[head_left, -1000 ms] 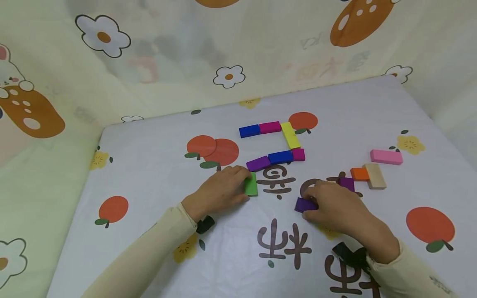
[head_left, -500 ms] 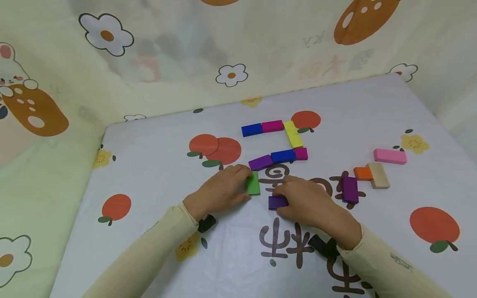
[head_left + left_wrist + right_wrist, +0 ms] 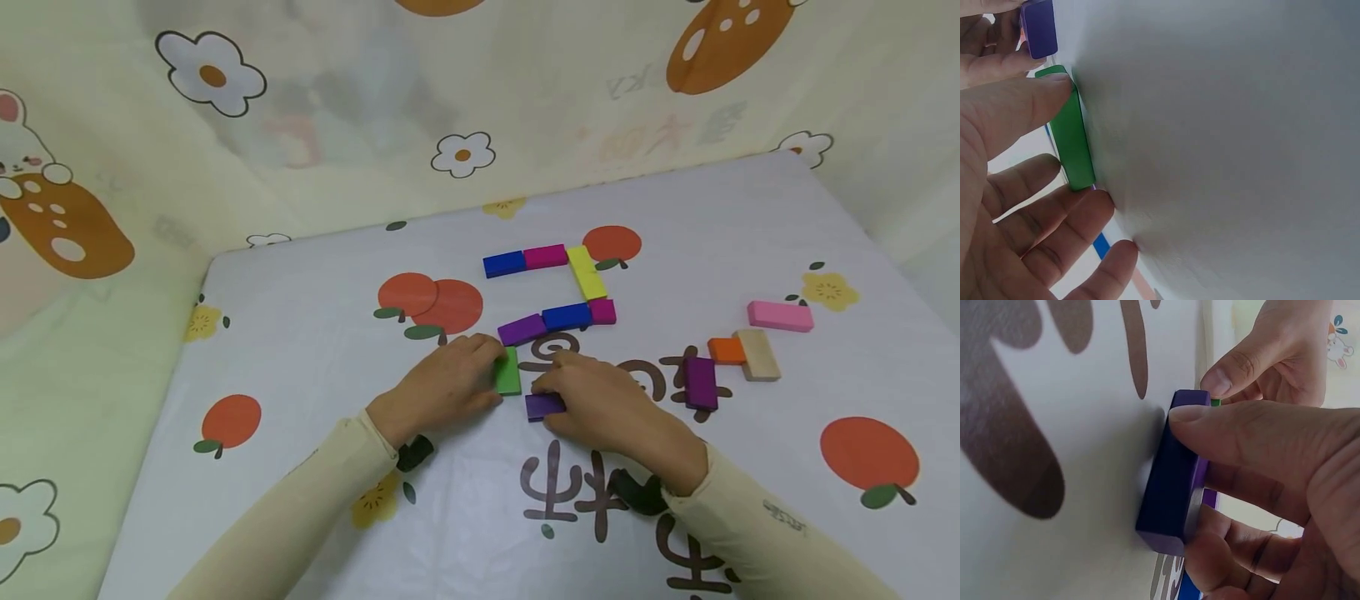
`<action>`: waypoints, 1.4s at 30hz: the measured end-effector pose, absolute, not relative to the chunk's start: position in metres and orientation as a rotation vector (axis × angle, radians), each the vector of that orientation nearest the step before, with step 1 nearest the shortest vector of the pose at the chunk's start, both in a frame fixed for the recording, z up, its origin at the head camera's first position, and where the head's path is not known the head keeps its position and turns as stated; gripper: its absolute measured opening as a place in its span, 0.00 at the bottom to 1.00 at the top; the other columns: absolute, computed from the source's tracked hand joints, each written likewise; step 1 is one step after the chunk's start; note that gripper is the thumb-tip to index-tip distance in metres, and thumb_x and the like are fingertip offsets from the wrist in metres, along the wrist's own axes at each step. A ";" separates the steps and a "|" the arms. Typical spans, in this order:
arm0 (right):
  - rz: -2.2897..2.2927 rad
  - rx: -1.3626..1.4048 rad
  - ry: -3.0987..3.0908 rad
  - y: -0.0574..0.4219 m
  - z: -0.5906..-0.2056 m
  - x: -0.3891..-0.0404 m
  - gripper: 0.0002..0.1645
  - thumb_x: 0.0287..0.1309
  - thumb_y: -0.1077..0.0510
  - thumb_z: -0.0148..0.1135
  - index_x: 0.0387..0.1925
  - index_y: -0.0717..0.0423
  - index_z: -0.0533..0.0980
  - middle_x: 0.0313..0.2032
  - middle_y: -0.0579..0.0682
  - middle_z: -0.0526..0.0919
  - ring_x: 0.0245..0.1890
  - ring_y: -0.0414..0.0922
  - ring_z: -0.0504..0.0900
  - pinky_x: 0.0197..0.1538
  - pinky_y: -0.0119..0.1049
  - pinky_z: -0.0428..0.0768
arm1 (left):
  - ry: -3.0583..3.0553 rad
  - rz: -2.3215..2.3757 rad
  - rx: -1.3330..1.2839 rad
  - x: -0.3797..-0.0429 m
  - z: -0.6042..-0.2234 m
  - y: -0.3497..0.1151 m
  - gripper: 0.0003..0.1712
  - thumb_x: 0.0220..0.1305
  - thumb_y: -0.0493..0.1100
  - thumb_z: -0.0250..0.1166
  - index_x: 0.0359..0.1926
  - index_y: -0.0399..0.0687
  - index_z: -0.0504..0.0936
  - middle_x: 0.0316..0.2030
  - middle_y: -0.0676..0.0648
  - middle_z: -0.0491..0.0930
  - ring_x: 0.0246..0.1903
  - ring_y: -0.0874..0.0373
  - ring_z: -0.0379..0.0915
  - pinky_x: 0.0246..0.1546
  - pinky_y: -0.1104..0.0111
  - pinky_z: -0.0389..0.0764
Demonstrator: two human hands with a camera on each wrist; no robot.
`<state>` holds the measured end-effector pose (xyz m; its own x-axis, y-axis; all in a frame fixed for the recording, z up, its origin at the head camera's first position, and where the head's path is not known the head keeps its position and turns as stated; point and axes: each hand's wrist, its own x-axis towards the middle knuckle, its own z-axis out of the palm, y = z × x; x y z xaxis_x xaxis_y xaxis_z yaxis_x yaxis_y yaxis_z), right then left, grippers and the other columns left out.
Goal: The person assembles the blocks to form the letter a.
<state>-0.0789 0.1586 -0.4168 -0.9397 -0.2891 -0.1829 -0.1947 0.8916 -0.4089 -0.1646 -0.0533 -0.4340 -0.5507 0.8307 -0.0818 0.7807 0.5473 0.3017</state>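
Observation:
My left hand (image 3: 442,379) pinches a green block (image 3: 508,372) that lies on the table; its thumb is at one end and its fingers at the other in the left wrist view. Just to the right, my right hand (image 3: 600,404) grips a purple block (image 3: 1172,475) between thumb and fingers, a small gap from the green one. Beyond the hands runs a bent line of blocks: blue (image 3: 504,264), magenta (image 3: 545,257), yellow (image 3: 587,273), small magenta (image 3: 603,312), another blue (image 3: 567,317) and violet (image 3: 522,330). The green block sits close to the violet block's near left end.
On the right lie a dark purple block (image 3: 701,383), an orange block (image 3: 724,351) against a beige block (image 3: 759,356), and a pink block (image 3: 780,316). The printed tablecloth (image 3: 300,333) meets a patterned curtain (image 3: 345,150) at the back.
My right hand has slid the purple block leftward, near the green block, uncovering the dark purple block on the right. My left hand has kept its place on the green block.

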 end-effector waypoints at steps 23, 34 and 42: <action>-0.658 -0.309 2.879 0.175 -0.412 -0.079 0.19 0.58 0.53 0.77 0.50 0.52 0.87 0.43 0.49 0.84 0.42 0.47 0.80 0.45 0.46 0.84 | 2.574 0.371 1.361 -0.166 -0.434 -0.054 0.29 0.66 0.47 0.74 0.63 0.42 0.76 0.59 0.44 0.79 0.61 0.51 0.75 0.64 0.61 0.76; -0.696 0.133 2.982 0.260 -0.412 -0.047 0.15 0.60 0.51 0.74 0.39 0.59 0.86 0.26 0.48 0.77 0.28 0.46 0.74 0.27 0.39 0.70 | 2.573 0.365 1.385 -0.164 -0.433 -0.055 0.28 0.66 0.46 0.74 0.62 0.42 0.76 0.58 0.44 0.80 0.61 0.50 0.75 0.65 0.60 0.76; -0.572 0.381 2.890 0.285 -0.414 -0.036 0.24 0.58 0.44 0.74 0.33 0.61 0.77 0.22 0.52 0.77 0.26 0.51 0.74 0.24 0.40 0.68 | 2.560 0.400 1.397 -0.164 -0.435 -0.055 0.27 0.66 0.45 0.74 0.61 0.41 0.77 0.58 0.43 0.80 0.60 0.49 0.75 0.64 0.59 0.76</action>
